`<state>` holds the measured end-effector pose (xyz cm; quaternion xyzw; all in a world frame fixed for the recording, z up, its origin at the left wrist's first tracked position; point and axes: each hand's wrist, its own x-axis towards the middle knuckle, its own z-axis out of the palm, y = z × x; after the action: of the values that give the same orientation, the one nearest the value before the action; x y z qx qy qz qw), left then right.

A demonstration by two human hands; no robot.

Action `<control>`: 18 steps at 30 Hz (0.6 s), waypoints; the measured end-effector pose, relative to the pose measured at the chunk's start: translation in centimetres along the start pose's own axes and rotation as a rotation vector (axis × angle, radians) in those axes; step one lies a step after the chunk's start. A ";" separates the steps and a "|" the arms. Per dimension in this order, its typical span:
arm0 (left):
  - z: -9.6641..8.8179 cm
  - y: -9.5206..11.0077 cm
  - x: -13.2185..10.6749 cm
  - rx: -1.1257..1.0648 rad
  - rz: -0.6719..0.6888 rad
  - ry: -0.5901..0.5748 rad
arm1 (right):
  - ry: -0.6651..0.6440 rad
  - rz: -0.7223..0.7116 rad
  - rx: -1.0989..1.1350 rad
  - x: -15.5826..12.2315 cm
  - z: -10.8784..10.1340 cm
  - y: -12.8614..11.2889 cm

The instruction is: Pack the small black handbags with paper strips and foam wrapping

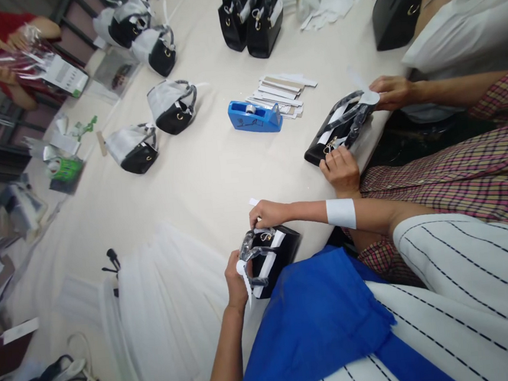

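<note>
Table (199, 177): crowded with bags. Black handbag (286, 250) lies at the table's near edge, well nearer the wearer than the tape dispenser (254, 116). Left hand (236, 282) is closed around the wrapped handle (255, 252). Right hand (267, 213) pinches the bag's top. Risk: a hard tug tears the wrap or drags the bag off the edge.

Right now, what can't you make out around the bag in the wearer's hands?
Head view: the left hand covers one end of the wrapped handle of the black handbag.
The right hand hides the bag's top edge, and its grip is unclear.
The bag's near edge is lost against the blue cloth.
The gold fitting is too small to read.
Things along the left edge of the table are blurred.
</note>
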<state>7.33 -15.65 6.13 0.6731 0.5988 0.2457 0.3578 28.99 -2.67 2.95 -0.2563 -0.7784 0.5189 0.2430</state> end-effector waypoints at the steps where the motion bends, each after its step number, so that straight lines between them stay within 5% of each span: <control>1: -0.9 0.2 0.1 -0.038 -0.026 -0.094 | -0.008 0.002 0.034 -0.1 -0.1 0.2; 4: -3.7 0.0 0.7 -0.246 -0.119 -0.405 | -0.026 -0.011 0.108 -0.7 -0.1 0.4; 6: -4.9 -0.3 1.5 -0.388 -0.173 -0.477 | -0.022 -0.018 0.129 -1.0 0.0 0.4; 9: -4.6 -0.3 3.5 -0.391 -0.181 -0.408 | -0.009 -0.021 0.129 -1.4 0.1 0.5; 13: -2.0 1.0 5.9 -0.322 -0.027 -0.432 | 0.030 -0.056 0.093 -1.9 0.2 0.5; 18: -0.7 1.6 6.1 -0.159 0.154 -0.294 | 0.094 -0.054 0.046 -2.3 0.6 0.2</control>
<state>8.80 -9.55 7.21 0.7153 0.4654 0.2177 0.4737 30.31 -4.52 2.30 -0.2537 -0.7605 0.5175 0.2993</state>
